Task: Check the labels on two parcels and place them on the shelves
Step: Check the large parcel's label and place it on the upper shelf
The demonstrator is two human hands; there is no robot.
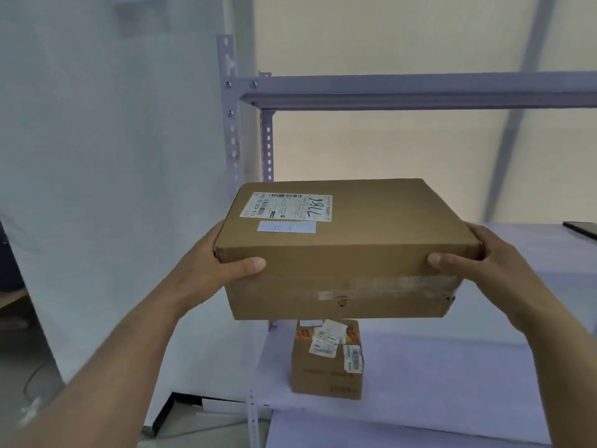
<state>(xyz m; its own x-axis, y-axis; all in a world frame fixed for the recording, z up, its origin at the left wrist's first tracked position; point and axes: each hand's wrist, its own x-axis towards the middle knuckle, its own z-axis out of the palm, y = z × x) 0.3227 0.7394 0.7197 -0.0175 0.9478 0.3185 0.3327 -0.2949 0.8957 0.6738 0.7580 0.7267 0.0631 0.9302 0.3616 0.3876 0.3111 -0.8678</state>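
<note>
A large brown cardboard parcel point(371, 240) is held in the air in front of the shelf unit, level, its top facing me. On its top left is a white shipping label point(287, 206) with "7786" handwritten, and a small pale note below it. My left hand point(223, 257) grips the parcel's left end, thumb on the front face. My right hand point(475, 257) grips the right end the same way. A smaller brown parcel point(326, 367) with several stickers stands on the lower shelf point(452, 376), below the held one.
The grey metal shelf unit has an upright post point(231, 124) at left and an upper beam point(420, 90) above the parcel. A middle shelf board point(533, 247) lies behind the parcel, with a dark flat object point(581, 228) at its right edge. White sheeting hangs at left.
</note>
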